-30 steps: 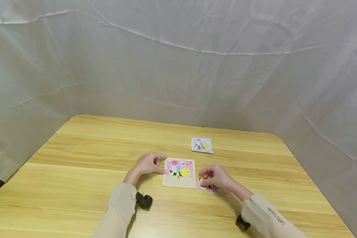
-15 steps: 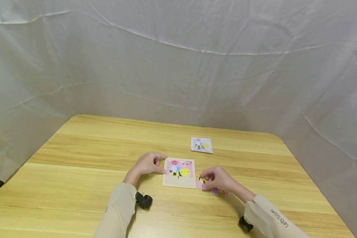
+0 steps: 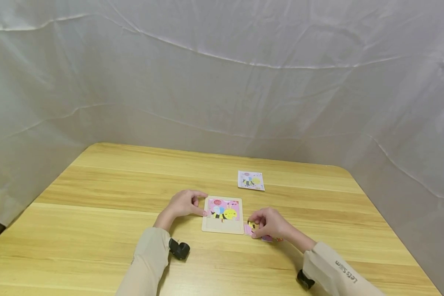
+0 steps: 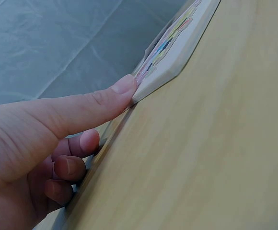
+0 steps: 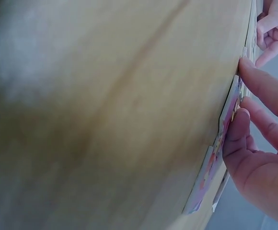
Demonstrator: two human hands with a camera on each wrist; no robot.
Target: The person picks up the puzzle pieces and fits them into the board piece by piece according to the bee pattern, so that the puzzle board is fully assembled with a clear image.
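A wooden puzzle board (image 3: 223, 225) lies on the table, its upper half filled with a pink bee picture. My left hand (image 3: 184, 203) steadies the board's left edge; the thumb (image 4: 111, 96) touches the board (image 4: 175, 60) at a corner and the other fingers are curled. Just right of the board, my right hand (image 3: 269, 222) pinches a loose puzzle piece (image 3: 250, 227) that lies on the table. More loose pieces (image 3: 269, 238) sit partly hidden under that hand. In the right wrist view the fingertips (image 5: 238, 125) press on the pieces (image 5: 225, 120).
A small picture card (image 3: 250, 180) showing the same bee lies farther back on the wooden table (image 3: 96, 185). White cloth walls (image 3: 222, 82) stand behind and beside the table. The table's right edge (image 3: 392, 230) is close to my right arm.
My right hand has dropped slightly and come down onto the loose pieces beside the board. The left hand and the board have not moved.
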